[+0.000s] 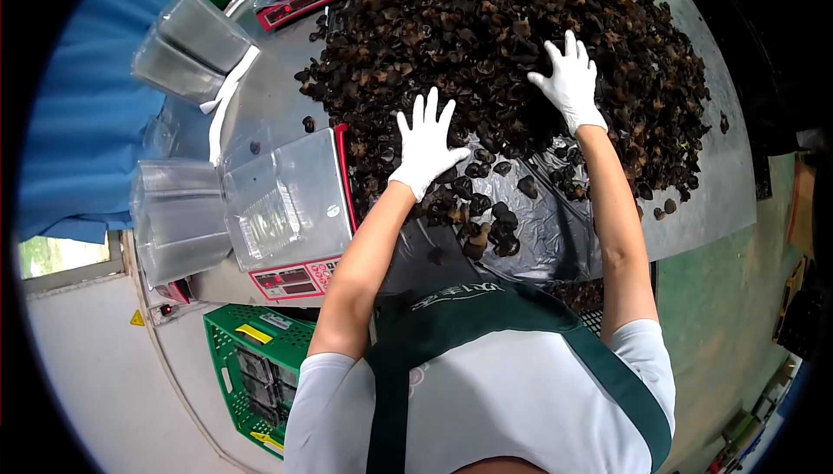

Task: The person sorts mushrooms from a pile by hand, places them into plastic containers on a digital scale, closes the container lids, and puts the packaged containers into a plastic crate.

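A big heap of dark brown wood ear mushrooms (pixel 468 31) covers much of the metal table. My left hand (pixel 424 144), in a white glove, lies with fingers spread at the heap's near left edge. Farther right, my right hand (pixel 569 83), gloved the same way, rests spread on the heap. Neither hand grips anything. Between my forearms, several loose mushrooms (pixel 492 229) lie on a dark plastic sheet (pixel 547 244). Left of my left hand stands a red digital scale (pixel 291 279) with a clear plastic tray (pixel 282 205) on top.
Stacks of clear plastic containers (pixel 178 222) stand at the table's left edge, with more containers (pixel 191 44) behind. A second red scale (pixel 308 3) sits at the back left. Below the table is a green crate (pixel 234 335) holding packed boxes. Blue curtain (pixel 78 101) hangs at left.
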{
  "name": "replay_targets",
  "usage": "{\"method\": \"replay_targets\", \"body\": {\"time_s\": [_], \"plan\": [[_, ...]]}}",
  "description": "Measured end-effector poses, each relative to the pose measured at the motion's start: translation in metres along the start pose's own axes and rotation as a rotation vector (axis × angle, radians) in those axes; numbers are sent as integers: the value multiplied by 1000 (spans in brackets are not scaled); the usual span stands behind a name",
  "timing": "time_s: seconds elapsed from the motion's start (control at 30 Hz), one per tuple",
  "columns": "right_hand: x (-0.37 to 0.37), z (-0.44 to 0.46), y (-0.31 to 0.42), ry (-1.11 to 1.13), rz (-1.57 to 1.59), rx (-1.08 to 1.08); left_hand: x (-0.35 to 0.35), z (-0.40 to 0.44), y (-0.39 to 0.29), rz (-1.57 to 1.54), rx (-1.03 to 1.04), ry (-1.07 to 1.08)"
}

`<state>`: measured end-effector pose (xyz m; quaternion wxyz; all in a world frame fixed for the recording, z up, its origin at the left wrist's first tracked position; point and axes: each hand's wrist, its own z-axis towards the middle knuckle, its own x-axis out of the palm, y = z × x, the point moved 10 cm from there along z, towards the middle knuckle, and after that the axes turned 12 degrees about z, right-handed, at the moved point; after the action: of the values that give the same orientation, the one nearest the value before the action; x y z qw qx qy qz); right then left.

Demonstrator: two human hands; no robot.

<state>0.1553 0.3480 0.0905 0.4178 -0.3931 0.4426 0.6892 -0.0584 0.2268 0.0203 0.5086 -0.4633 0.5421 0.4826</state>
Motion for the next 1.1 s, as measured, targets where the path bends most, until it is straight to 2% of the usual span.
{"method": "replay_targets", "body": {"time_s": [0.1,0.13,0.2,0.27,0.3,0.33,0.47,0.53,0.6,0.67,0.7,0.73,0.77,0.83,0.87,0.93,1.0,1.07,1.1], "plan": [[30,-33,-14,169,-28,98,21,-31,6,20,-17,116],[27,-48,-13,108,26,64,23,-45,11,-41,-64,79],[26,-79,-10,127,57,-16,27,-77,13,-31,-76,35],[43,-116,-16,242,237,116,22,-105,10,-61,-68,61],[42,-135,-7,264,234,90,23,-118,5,-95,-52,72],[39,-150,6,196,183,-35,24,-129,0,-130,-37,79],[27,-203,45,185,404,-165,22,-163,-24,-269,105,-1],[23,-230,74,299,515,-239,19,-175,-34,-383,195,2],[19,-259,103,377,531,-372,10,-179,-39,-361,275,2],[14,-268,107,457,717,-311,-2,-174,-33,-374,248,-75],[7,-261,102,454,758,-280,-10,-167,-28,-410,208,-106],[-8,-247,95,324,777,-297,-15,-159,-24,-407,181,-150],[-16,-230,80,261,787,-216,-17,-150,-21,-403,163,-178],[-22,-197,36,-35,631,-92,-20,-127,-20,-381,129,-214],[-19,-184,21,-10,380,-17,-13,-117,-22,-363,148,-228],[0,-174,-10,-10,194,124,-3,-98,-31,-271,145,-126],[26,-186,-12,233,94,241,23,-93,-38,-197,183,-24],[28,-208,23,329,109,114,28,-104,-40,-116,234,-22],[33,-222,39,370,229,54,19,-111,-38,-146,239,-62]]}}
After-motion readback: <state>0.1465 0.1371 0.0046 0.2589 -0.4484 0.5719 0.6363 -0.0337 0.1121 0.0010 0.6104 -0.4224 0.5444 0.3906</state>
